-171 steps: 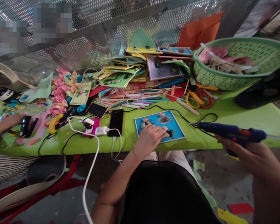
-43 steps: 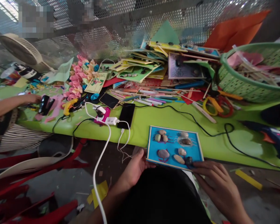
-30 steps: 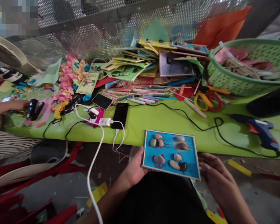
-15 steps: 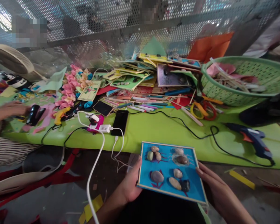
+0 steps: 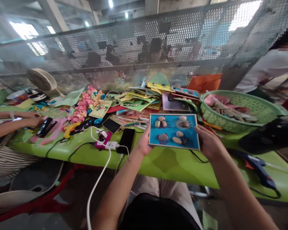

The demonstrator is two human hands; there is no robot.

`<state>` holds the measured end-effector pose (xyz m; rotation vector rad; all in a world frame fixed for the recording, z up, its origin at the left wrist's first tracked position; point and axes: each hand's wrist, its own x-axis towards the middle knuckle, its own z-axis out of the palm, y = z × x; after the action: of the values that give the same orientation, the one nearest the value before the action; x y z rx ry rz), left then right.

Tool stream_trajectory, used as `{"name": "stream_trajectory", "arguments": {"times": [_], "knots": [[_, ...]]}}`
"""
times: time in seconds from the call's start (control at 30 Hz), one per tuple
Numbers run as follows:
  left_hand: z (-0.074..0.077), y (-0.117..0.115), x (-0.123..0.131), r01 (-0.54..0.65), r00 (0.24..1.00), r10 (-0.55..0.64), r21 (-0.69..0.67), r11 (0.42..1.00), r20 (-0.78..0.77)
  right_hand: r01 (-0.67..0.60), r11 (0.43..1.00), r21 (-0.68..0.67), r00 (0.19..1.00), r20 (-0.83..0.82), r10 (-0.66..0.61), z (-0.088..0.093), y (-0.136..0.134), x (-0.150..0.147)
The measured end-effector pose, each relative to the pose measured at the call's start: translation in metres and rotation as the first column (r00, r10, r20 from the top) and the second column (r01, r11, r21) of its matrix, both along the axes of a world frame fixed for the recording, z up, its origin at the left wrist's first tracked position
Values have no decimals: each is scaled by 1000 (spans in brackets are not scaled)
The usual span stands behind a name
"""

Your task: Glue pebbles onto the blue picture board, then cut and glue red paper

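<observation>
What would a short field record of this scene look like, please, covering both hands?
Left hand: grips the left edge of the blue board
Right hand: grips its right edge
Board: framed, held off the green table, pebbles on its face
Nearby: blue glue gun lying at right, green basket, black phone on a charging cable
Other person: a hand at far left

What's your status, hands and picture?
Left hand, right hand: each gripping a side of blue shell picture. Picture held above green table. Glue gun beside, clear.
</observation>
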<state>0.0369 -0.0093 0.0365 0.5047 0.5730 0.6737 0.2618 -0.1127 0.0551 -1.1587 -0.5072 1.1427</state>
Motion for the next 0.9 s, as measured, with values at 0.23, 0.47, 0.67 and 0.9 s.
{"name": "stream_trajectory", "arguments": {"times": [0.23, 0.47, 0.67, 0.9], "knots": [[-12, 62, 41, -33, 997, 29, 55, 998, 67, 34, 995, 88, 998, 42, -38, 6, 64, 28], [-32, 74, 53, 65, 993, -66, 20, 998, 97, -1, 997, 75, 999, 36, -2, -9, 63, 41], [-35, 64, 47, 120, 992, -121, 20, 993, 45, -24, 999, 47, 1000, -17, 25, -11, 58, 36], [-36, 57, 45, 115, 993, -115, -36, 993, 3, 14, 1000, -21, 1000, 15, -13, -17, 61, 30]]}}
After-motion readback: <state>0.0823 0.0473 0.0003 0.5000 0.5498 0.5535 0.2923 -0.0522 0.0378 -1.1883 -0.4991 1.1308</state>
